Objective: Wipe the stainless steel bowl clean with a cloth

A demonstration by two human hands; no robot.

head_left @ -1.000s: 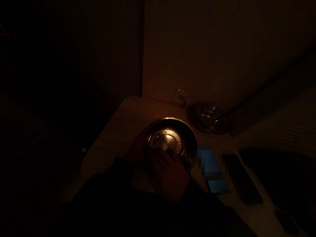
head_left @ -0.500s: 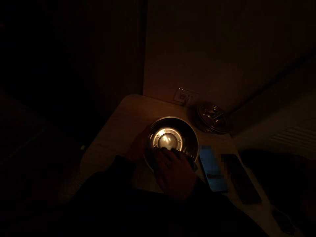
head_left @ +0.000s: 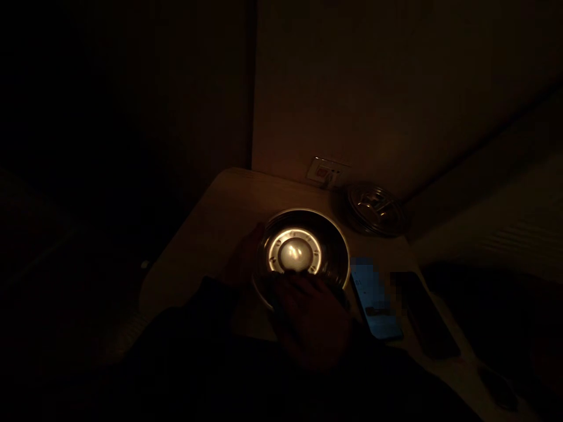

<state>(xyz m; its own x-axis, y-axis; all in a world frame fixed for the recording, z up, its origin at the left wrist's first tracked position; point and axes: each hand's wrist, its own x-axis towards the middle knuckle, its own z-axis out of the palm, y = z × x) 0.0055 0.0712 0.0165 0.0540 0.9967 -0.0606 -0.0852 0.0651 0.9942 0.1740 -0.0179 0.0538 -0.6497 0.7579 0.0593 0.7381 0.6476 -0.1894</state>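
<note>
A shiny steel bowl (head_left: pixel 295 253) sits on the wooden table, its round bottom catching the light. My left hand (head_left: pixel 244 258) grips the bowl's left side, mostly lost in shadow. Over the near rim lies my right hand (head_left: pixel 312 319), its fingers reaching into the bowl. Under those fingers is a dark, soft-looking piece of cloth (head_left: pixel 342 296), pressed against the near inner wall. Its outline is hard to make out in the dim light.
Right of the bowl lie a lit phone (head_left: pixel 376 308) and a dark, flat, oblong object (head_left: pixel 428 319). A steel lid or plate-like stack (head_left: pixel 376 210) stands at the back right, below a wall socket (head_left: pixel 328 170). The table (head_left: pixel 197 234) meets walls behind.
My right hand has drawn slightly back toward the near rim, baring more of the bowl's bottom. The left hand still holds the bowl's side. The light looks dimmer.
</note>
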